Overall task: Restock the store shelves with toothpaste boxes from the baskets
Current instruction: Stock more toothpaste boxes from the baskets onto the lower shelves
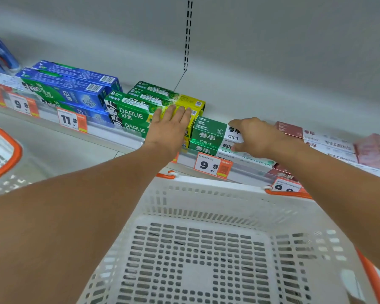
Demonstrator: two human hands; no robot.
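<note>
- Above the white basket (206, 194), on the shelf (119, 139), the left hand (170, 126) lies flat with straight fingers close together, pressing on the right end of the green and yellow Darlie boxes (132, 116).
- Right of those Darlie boxes, the right hand (253, 137) curls round the green and white boxes (208, 134), thumb under the lower front edge and fingers over the top, gripping the top box of a stack of two.
- Left of the Darlie boxes stands a stack of blue boxes (75, 88), angled with barcodes showing on their ends.
- Right of the green and white boxes lie pink and white boxes (316, 137), blurred toward the frame edge.
- Along the shelf front, below the boxes, hang orange price tags: one reading 11.8 (71, 120) under the blue boxes and one reading 9.9 (212, 165) under the green and white boxes.
- Below the shelf, the white basket with orange trim shows only its slotted floor.
- Left of that basket, the corner of a second basket (4, 154) with an orange rim shows.
</note>
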